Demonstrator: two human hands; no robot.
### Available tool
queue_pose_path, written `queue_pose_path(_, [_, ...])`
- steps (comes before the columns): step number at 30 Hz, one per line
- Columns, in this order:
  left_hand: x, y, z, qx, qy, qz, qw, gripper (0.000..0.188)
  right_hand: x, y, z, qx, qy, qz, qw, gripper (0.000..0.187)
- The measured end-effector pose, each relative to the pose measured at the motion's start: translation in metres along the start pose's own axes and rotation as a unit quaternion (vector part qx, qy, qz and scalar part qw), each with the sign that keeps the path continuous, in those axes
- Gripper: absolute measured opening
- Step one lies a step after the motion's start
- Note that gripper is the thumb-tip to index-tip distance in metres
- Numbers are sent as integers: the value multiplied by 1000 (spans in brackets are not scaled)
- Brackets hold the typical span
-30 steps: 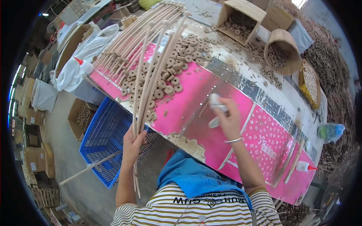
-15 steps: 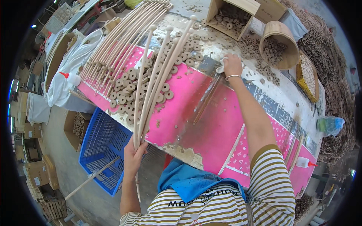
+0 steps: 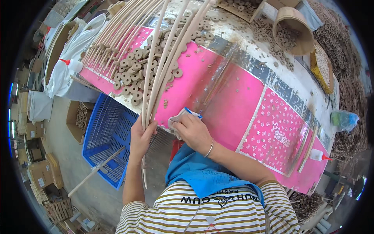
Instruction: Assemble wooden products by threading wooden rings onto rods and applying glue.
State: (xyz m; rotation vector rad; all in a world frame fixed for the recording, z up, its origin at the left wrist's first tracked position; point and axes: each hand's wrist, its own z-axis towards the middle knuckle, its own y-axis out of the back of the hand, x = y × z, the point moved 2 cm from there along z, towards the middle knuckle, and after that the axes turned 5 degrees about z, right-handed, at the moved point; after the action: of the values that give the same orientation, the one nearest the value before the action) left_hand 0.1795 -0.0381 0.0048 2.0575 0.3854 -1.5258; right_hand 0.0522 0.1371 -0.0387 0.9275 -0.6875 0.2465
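Workshop: cluttered floor to my left with stacked cardboard boxes (image 3: 39, 177) and a blue plastic crate (image 3: 107, 142) just below the table edge.
Surface: long table under a pink cover (image 3: 233, 105), the far end dirty white, with a clear plastic sheet over the middle.
Left hand: my left hand (image 3: 141, 136) is at the near edge, fingers curled tight around a bundle of pale rattan rods (image 3: 161, 74) that runs up and away across the table.
Right hand: my right hand (image 3: 193, 130) is just beside the left, fingers pressed together over a crumpled grey cloth (image 3: 176, 120) on the pink cover; a small blue bit peeks out at the fingertips, and I cannot tell what it is.
Rings: small wooden rings (image 3: 134, 72) lie scattered under and beside the rods.
Far side: round basket (image 3: 292, 29) of rings lies tipped on its side.
Glue bottles: one white bottle with a red tip (image 3: 72, 64) at left, another (image 3: 319, 155) at the right end.
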Motion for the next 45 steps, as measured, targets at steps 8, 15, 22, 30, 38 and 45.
queue_pose_path(8, [-5,24,-27,9,-20,90,996,35,-155,111,57,-227,-127,-179,949,28])
queue_pose_path(15, [-36,-3,9,94,-146,226,959,34,-69,99,-82,-72,-104,-42,991,28])
queue_pose_path(22, [-81,-92,17,209,-293,426,830,41,27,275,-302,-312,-341,30,886,27])
queue_pose_path(30, [-140,-221,18,253,-518,474,665,55,59,355,-452,-431,-499,-219,719,26])
queue_pose_path(38, [-100,-333,32,210,-613,523,554,63,27,325,-445,-482,-443,-350,670,29])
queue_pose_path(45, [-93,-360,30,270,-598,532,535,71,0,298,-383,-483,-395,-274,732,25])
